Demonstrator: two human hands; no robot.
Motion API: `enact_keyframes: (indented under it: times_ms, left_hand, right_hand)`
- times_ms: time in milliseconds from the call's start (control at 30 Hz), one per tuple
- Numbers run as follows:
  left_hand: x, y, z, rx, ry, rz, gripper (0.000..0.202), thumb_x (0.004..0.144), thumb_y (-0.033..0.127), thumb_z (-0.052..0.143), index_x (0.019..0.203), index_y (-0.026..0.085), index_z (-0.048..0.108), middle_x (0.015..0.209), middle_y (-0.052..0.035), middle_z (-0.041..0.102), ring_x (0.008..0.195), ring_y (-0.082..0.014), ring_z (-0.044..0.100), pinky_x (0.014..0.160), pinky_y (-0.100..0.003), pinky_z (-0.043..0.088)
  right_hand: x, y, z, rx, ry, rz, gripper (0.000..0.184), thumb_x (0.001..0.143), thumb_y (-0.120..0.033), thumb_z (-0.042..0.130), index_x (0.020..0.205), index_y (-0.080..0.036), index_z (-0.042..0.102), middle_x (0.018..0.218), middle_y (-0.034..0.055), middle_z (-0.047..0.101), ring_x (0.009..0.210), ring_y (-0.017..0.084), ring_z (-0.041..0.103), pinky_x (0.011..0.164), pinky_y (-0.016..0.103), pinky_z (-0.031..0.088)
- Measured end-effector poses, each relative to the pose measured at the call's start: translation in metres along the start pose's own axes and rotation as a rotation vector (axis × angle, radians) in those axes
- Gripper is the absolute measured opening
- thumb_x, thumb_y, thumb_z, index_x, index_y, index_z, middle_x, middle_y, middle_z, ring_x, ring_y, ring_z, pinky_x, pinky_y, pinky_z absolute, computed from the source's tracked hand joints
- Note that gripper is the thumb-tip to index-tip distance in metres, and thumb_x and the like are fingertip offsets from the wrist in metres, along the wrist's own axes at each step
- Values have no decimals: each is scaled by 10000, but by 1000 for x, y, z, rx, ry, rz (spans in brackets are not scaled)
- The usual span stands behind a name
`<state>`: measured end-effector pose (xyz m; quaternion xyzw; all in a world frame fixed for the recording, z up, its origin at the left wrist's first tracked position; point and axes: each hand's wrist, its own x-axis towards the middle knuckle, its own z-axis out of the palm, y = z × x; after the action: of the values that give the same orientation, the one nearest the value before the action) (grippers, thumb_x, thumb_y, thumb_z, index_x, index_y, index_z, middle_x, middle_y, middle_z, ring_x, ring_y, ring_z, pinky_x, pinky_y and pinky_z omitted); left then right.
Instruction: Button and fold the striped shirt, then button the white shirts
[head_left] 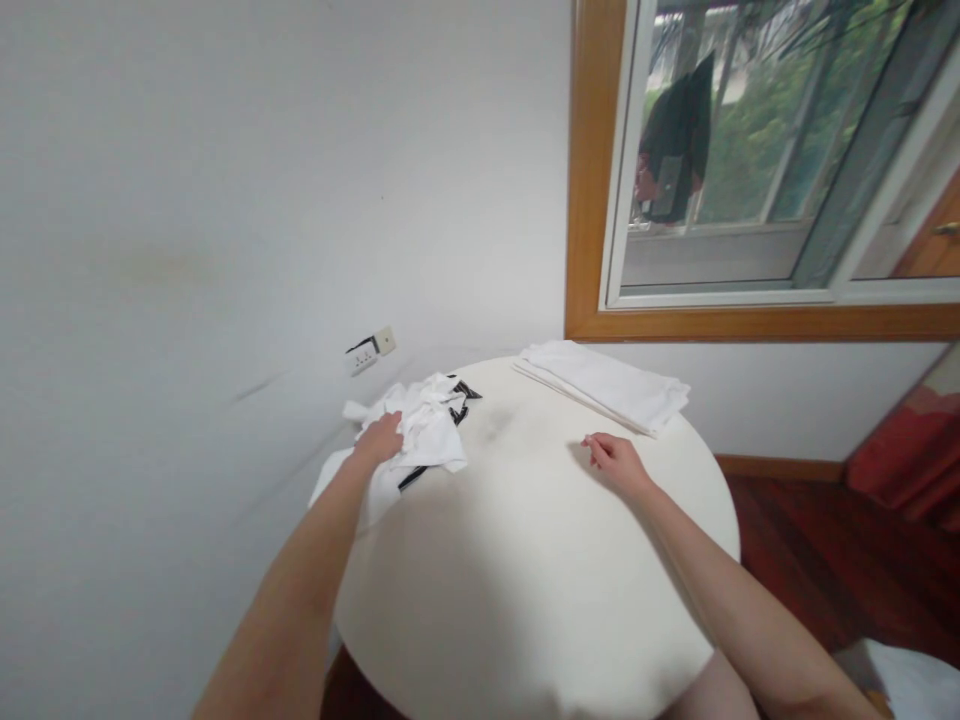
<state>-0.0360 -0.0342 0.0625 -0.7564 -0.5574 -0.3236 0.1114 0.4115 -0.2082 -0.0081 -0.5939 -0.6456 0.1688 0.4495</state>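
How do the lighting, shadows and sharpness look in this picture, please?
Head view: soft light, with a broad, soft-edged shadow on the table's near left and a fainter one beside the right hand; slight softness overall; window bar at right slants, possibly lens distortion.

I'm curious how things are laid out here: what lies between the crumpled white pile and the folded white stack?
In the head view, just tabletop with a faint grey patch separates the crumpled pile from the folded stack.
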Motion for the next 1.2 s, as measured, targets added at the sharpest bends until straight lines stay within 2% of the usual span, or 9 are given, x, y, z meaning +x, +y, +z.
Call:
enact_keyframes:
  times_ms: [167,233,367,533,767,833,933,1067,1200]
  left_hand:
    - [0,-9,9,254,-590,-64,602,693,251,495,1280,120,448,1298,-165,514,1142,-283,534,936,-365,421]
    - [11,-8,1,294,-676,-63,701,708,277,499,1376,141,336,1378,-172,429,1211,-313,470,968,-412,388]
    - [25,-5,-13,228,-528,-166,809,716,455,550,1430,230,243,1446,-161,340,1292,-398,341,983,-567,312]
    - [26,-8,-18,-24,-304,-302,1008,726,698,468,1459,91,134,1451,-216,310,1301,-362,353,1010,-456,350]
    - [22,-10,-29,23,-103,-238,684,855,610,301,1324,129,430,1367,-176,436,1289,-323,364,1056,-496,280]
    - [21,9,-31,-40,-13,-159,600,857,567,355,1264,145,485,1336,-151,472,1276,-296,382,1071,-484,272]
    - [2,64,-24,-264,74,-52,491,850,508,444,1192,166,528,1255,-118,540,1218,-261,443,1059,-460,313]
    - [-64,156,7,-582,6,99,372,869,398,483,1197,224,513,1236,-82,543,1174,-217,482,1002,-408,394]
    - [-123,212,34,-590,-74,283,311,867,245,490,1173,229,538,1211,-87,543,1181,-220,461,1030,-429,356]
  right_hand:
    - [0,-1,1,-36,-23,18,475,897,-506,347,852,-170,679,581,16,639,499,138,524,523,233,372]
    - [1,1,1,-41,-24,22,473,897,-506,345,853,-174,679,584,17,641,499,140,531,525,235,377]
    - [1,2,0,-32,-33,28,469,896,-507,340,865,-178,674,585,13,642,482,138,530,521,236,381]
    - [0,0,-1,-46,-41,6,471,898,-502,340,853,-175,676,577,10,638,484,136,527,537,239,380]
    - [0,2,-1,-55,-49,28,470,907,-502,326,883,-182,670,593,6,648,489,138,547,540,243,388]
    - [1,4,-1,-95,-9,50,462,910,-493,321,890,-192,672,613,5,657,513,143,561,547,247,391]
    - [5,8,-3,-235,137,85,428,913,-459,330,929,-215,681,731,15,694,639,168,602,605,262,415]
    - [23,15,-13,-488,277,17,366,901,-337,377,1081,-180,654,1033,66,682,968,219,580,864,313,418]
    - [59,23,-21,-726,149,33,428,846,-246,475,1251,-125,545,1188,129,600,1090,244,521,945,324,385]
